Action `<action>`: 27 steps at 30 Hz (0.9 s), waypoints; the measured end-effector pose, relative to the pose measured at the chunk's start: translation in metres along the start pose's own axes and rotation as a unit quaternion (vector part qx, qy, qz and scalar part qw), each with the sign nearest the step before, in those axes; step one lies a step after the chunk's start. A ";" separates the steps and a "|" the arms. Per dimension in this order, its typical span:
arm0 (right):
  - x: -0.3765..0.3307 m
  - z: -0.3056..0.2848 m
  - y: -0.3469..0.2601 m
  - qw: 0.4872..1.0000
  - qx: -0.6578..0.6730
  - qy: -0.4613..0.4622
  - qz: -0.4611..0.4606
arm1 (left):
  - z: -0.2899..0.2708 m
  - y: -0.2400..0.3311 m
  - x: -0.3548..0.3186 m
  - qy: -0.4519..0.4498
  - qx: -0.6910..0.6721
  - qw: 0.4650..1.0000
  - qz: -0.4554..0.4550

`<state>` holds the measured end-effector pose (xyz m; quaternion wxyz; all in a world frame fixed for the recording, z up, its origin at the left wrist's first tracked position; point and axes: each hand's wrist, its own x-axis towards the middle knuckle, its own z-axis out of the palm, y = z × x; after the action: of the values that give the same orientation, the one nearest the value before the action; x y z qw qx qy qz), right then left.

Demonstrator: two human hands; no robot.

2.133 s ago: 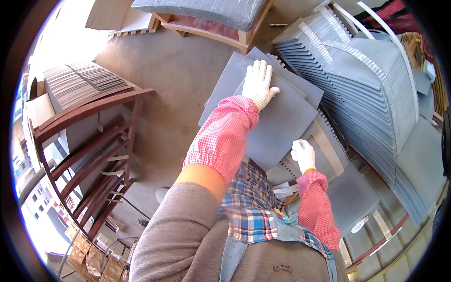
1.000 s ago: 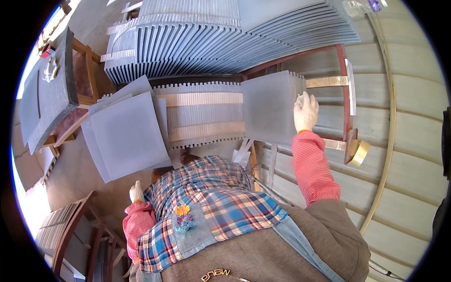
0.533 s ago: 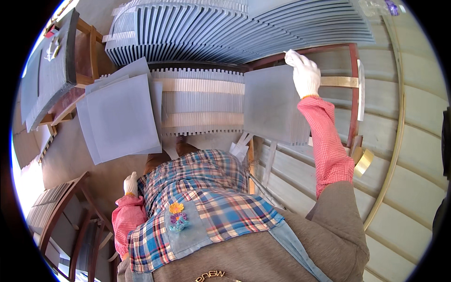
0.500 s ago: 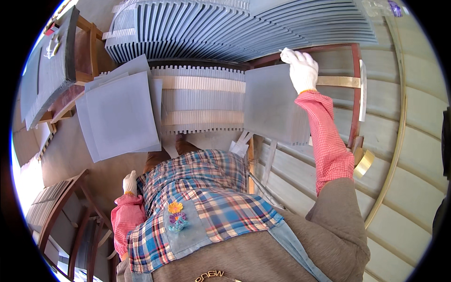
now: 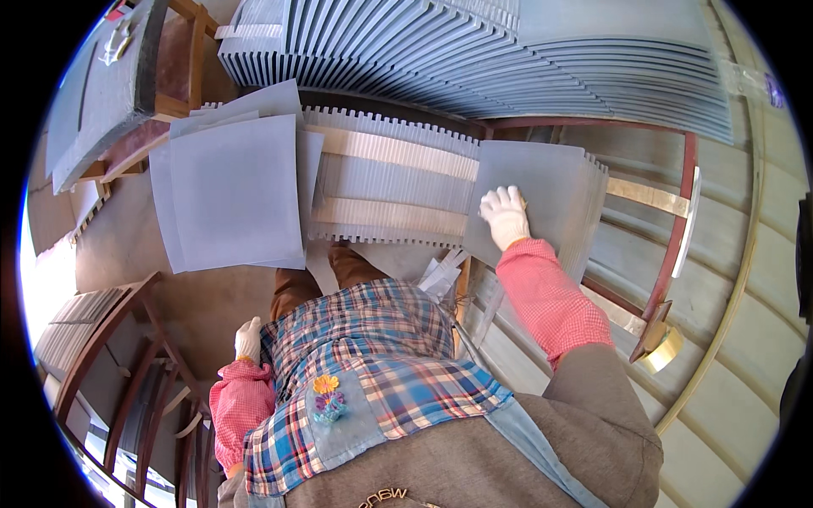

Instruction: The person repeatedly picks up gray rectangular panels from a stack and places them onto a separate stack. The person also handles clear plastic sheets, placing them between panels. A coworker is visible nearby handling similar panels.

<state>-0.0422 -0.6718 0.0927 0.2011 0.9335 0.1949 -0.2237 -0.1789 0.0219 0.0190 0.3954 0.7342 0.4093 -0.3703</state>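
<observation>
My right hand (image 5: 506,216), in a white knit glove, lies on the face of a grey square sheet (image 5: 529,173). Its fingers are spread a little, and no held thing shows. That sheet fronts a tilted row of similar sheets at the right end of a slotted rack (image 5: 385,182). Low beside my apron hangs my left hand (image 5: 248,340), also gloved, its fingers curled together with nothing visible in them. Several loose grey sheets (image 5: 233,195) lie overlapped and slightly fanned on the rack's left end.
Behind the rack stands a long row of closely spaced grey sheets (image 5: 474,68). A dark-topped table (image 5: 110,93) is at far left; a reddish-brown frame with panels (image 5: 110,372) is below it. A yellowish tape roll (image 5: 662,349) hangs at the right, near the metal frame (image 5: 675,229).
My right hand has come down from the sheet's upper right corner onto its face, nearer to me. My left hand stays low at my side. The whole view has shifted slightly.
</observation>
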 end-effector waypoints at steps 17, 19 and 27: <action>-0.032 0.056 -0.080 0.991 0.063 -0.074 -0.092 | 0.014 0.001 -0.011 -0.010 0.004 0.999 -0.039; -0.030 0.051 -0.054 0.990 0.066 -0.067 -0.106 | 0.014 0.004 -0.004 -0.021 0.020 0.999 -0.026; 0.101 0.007 0.082 0.986 -0.039 0.079 0.138 | -0.004 0.033 0.001 -0.023 0.020 1.000 0.002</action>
<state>0.0756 -0.7165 0.0607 0.2505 0.9576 0.0883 -0.1112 -0.1480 0.0143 0.0288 0.3910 0.7341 0.3907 -0.3944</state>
